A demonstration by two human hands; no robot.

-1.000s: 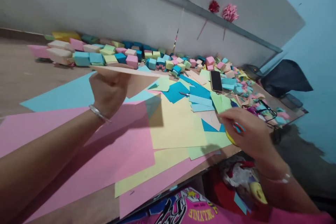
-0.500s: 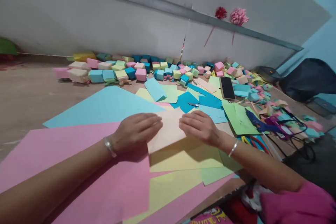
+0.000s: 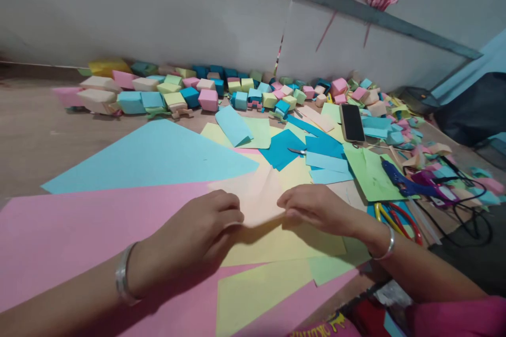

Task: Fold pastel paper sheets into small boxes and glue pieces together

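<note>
Between my two hands lies a peach sheet of paper (image 3: 259, 192), its near edge lifted and slightly bowed. My left hand (image 3: 207, 221) pinches the near left part of that edge, fingers curled. At the right end, my right hand (image 3: 312, 208) grips the same edge with thumb and fingertips. Beneath it are a yellow sheet (image 3: 312, 242) and another yellow sheet (image 3: 256, 295). A large pink sheet (image 3: 118, 210) spreads under my left forearm, and a light blue sheet (image 3: 154, 155) lies beyond it.
Many small paper boxes (image 3: 207, 100) line the wall. To the right lie a phone (image 3: 352, 122), a glue gun (image 3: 411, 187) with its cable, and scissors (image 3: 399, 218) with red and yellow handles. Dark blue paper pieces (image 3: 282, 147) sit beyond my hands.
My hands have gone from lying flattish on the peach sheet to gripping its near edge, which is now raised. The camera view has shifted a little.
</note>
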